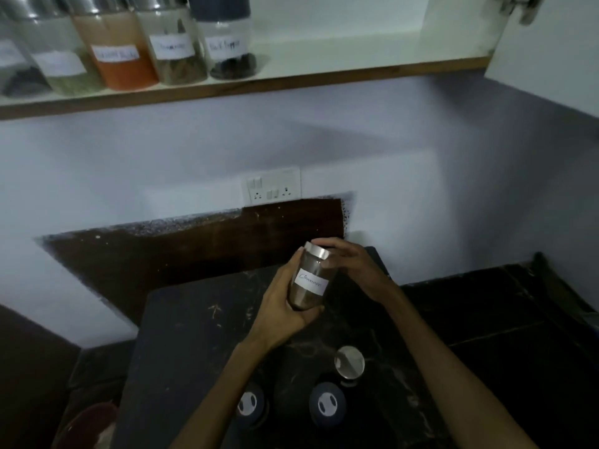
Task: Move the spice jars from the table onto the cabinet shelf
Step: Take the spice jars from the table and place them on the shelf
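Observation:
Above the dark table (194, 335) I hold a glass spice jar (309, 281) with a steel lid and a white handwritten label, tilted. My left hand (282, 306) wraps its lower body and base. My right hand (353, 270) rests fingers on its lid. Three more jars stand on the table near me: one steel-lidded (349, 362) and two with dark lids (327, 405) (249, 405). Several labelled jars line the left of the white cabinet shelf (340, 53), ending at a black-lidded pepper jar (228, 40).
The shelf's right half is bare up to the open cabinet door (547, 53) at top right. A switch and socket plate (274, 186) sits on the white wall. A darker counter (505, 306) lies right of the table. A reddish object (94, 422) is at bottom left.

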